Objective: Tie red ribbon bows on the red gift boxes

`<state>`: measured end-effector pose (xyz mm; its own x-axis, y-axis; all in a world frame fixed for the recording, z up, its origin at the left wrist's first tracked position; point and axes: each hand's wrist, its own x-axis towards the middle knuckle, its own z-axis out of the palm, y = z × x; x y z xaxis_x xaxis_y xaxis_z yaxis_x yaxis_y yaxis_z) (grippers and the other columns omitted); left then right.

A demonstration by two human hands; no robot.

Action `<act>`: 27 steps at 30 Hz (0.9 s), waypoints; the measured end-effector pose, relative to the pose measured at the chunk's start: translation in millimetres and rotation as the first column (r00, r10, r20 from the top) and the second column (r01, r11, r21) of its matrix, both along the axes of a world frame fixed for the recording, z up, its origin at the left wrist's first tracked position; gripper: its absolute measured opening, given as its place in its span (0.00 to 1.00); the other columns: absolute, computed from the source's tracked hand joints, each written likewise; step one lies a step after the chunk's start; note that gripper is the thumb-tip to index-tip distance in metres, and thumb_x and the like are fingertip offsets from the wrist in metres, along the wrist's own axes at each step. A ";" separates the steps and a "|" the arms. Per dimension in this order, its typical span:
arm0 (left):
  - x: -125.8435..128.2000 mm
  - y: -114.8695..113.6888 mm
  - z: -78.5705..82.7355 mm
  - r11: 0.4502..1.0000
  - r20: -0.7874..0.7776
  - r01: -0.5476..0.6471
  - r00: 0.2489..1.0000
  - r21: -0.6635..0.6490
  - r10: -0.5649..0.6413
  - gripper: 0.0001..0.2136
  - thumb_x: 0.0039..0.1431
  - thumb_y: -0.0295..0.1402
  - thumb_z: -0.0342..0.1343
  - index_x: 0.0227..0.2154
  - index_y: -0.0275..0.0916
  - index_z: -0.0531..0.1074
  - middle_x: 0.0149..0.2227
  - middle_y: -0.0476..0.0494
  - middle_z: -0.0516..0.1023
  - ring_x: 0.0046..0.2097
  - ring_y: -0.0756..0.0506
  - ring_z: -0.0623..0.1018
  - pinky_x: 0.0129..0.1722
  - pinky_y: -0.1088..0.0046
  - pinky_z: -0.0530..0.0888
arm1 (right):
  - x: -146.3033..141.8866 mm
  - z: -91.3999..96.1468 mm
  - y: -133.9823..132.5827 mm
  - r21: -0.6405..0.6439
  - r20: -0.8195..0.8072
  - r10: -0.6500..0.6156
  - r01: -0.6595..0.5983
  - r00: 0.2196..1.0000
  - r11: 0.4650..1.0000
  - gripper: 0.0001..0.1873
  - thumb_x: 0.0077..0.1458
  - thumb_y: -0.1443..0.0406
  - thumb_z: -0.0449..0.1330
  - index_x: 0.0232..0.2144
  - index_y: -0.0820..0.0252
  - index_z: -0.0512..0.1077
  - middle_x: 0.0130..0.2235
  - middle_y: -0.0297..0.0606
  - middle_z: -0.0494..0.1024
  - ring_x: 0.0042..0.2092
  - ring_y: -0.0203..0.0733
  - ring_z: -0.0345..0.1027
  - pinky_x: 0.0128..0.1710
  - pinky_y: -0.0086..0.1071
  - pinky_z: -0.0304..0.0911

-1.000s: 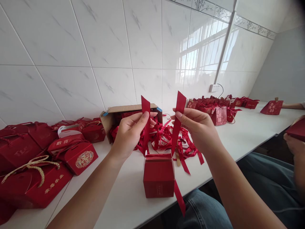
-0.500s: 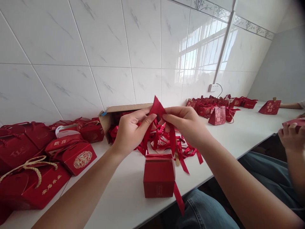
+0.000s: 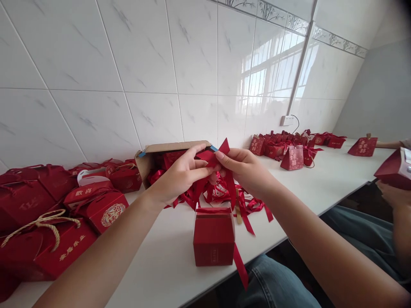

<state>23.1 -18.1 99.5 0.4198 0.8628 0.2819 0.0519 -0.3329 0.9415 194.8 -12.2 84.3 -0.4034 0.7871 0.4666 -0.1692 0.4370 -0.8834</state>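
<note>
Both my hands meet over a small red gift box (image 3: pixel 213 239) that stands upright on the white table. My left hand (image 3: pixel 183 173) grips a folded part of a red ribbon (image 3: pixel 226 147). With thumb and forefinger, my right hand (image 3: pixel 245 167) pinches the same ribbon where its strands cross. Ribbon strands hang down from my fingers toward the top of the box. Another red ribbon end (image 3: pixel 240 265) trails from the box's right side over the table edge. Behind my hands lie loose red ribbons (image 3: pixel 255 204) and a patterned red-and-white piece (image 3: pixel 218 191).
Finished-looking red boxes (image 3: pixel 41 244) with cords crowd the left side. An open cardboard carton (image 3: pixel 173 146) holding red items lies against the tiled wall. More red boxes (image 3: pixel 276 147) line the back right. At the right edge a co-worker's hand (image 3: pixel 391 194) holds a red box.
The ribbon's pointed fold has been bent over, and my left fingers have spread across it from behind. The co-worker at right has lifted a red box higher.
</note>
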 end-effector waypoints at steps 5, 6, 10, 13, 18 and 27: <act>-8.2 7.7 -0.6 0.934 0.225 0.098 0.974 -0.344 -0.019 0.18 0.53 0.21 0.52 0.48 0.32 0.66 0.30 0.42 0.77 0.33 0.44 0.79 0.34 0.70 0.76 | 10.6 -3.3 5.6 0.479 0.269 -0.147 0.000 0.952 0.878 0.12 0.61 0.63 0.52 0.34 0.60 0.75 0.34 0.38 0.78 0.38 0.37 0.71 0.40 0.33 0.66; -9.5 8.9 -1.0 0.912 0.250 0.117 0.968 -0.394 -0.017 0.17 0.51 0.20 0.51 0.46 0.32 0.68 0.31 0.41 0.77 0.33 0.44 0.79 0.34 0.70 0.76 | 12.5 -2.6 5.3 0.615 0.312 -0.240 -0.003 0.919 0.788 0.12 0.61 0.66 0.52 0.35 0.60 0.76 0.35 0.38 0.78 0.39 0.37 0.71 0.42 0.34 0.65; -14.8 12.9 -3.4 0.842 0.321 0.171 0.947 -0.511 0.002 0.12 0.49 0.21 0.51 0.38 0.33 0.71 0.27 0.43 0.75 0.28 0.47 0.77 0.31 0.71 0.77 | 18.3 2.4 3.9 0.895 0.359 -0.530 -0.122 0.768 0.429 0.15 0.62 0.72 0.49 0.40 0.60 0.75 0.38 0.39 0.79 0.40 0.38 0.70 0.49 0.40 0.58; -17.4 14.8 -4.8 0.824 0.350 0.179 0.936 -0.537 0.025 0.09 0.51 0.23 0.50 0.35 0.33 0.73 0.23 0.45 0.73 0.25 0.49 0.75 0.29 0.71 0.76 | 21.3 4.2 4.1 0.920 0.384 -0.637 -0.219 0.669 0.325 0.15 0.62 0.73 0.49 0.41 0.62 0.75 0.39 0.40 0.79 0.42 0.40 0.70 0.49 0.39 0.57; -14.3 9.9 -8.7 0.933 0.265 0.075 0.964 -0.352 0.023 0.11 0.54 0.28 0.51 0.38 0.32 0.74 0.28 0.41 0.78 0.32 0.47 0.78 0.37 0.71 0.75 | 19.9 -3.8 5.5 0.939 0.308 -0.652 -0.114 0.693 0.323 0.15 0.61 0.73 0.49 0.41 0.62 0.75 0.42 0.42 0.79 0.43 0.41 0.72 0.49 0.41 0.58; -26.5 -19.0 -28.7 0.520 -0.140 -0.318 0.735 0.792 0.663 0.16 0.58 0.36 0.56 0.48 0.37 0.69 0.24 0.53 0.71 0.23 0.53 0.68 0.27 0.78 0.66 | 23.1 -28.7 -8.8 0.456 0.111 -0.644 0.537 0.757 0.710 0.17 0.59 0.60 0.54 0.22 0.61 0.73 0.28 0.37 0.75 0.30 0.36 0.67 0.29 0.29 0.59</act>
